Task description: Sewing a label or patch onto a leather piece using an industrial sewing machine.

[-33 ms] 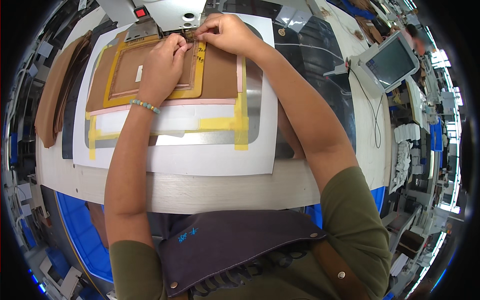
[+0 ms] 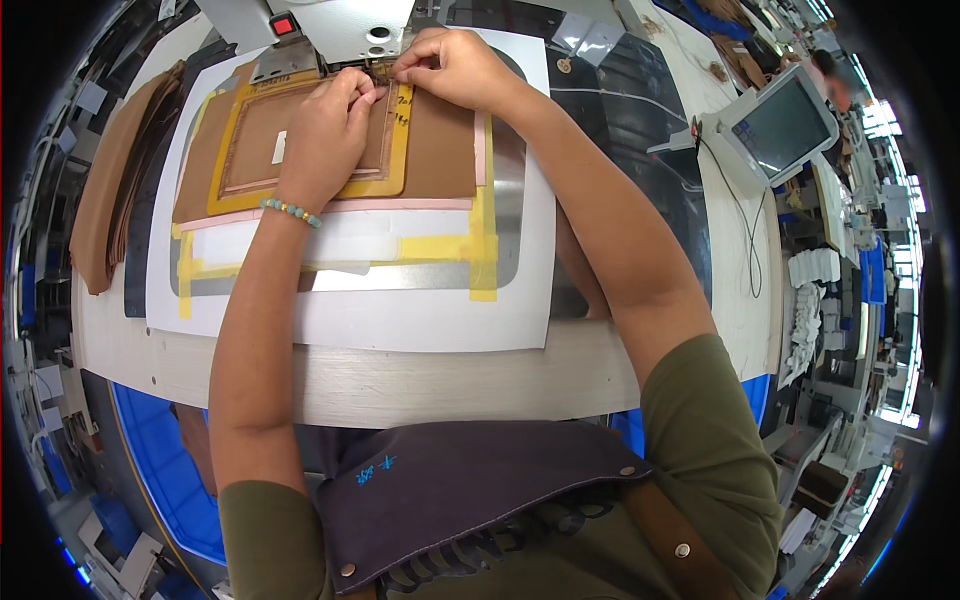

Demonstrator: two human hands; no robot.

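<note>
Pinching brown leather panel (image 2: 440,150) | left hand (image 2: 325,135) | right hand (image 2: 455,70) | yellow frame (image 2: 400,150)

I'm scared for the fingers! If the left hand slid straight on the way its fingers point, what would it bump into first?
Probably the white sewing machine head. The left hand lies on the brown piece in the yellow frame, fingers pointing at it, right by the right hand. Depth is unclear.

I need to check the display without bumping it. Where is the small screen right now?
In the head view the small screen sits at the upper right, on the table's far right edge, tilted on its stand, right of the right hand and apart from it.
</note>
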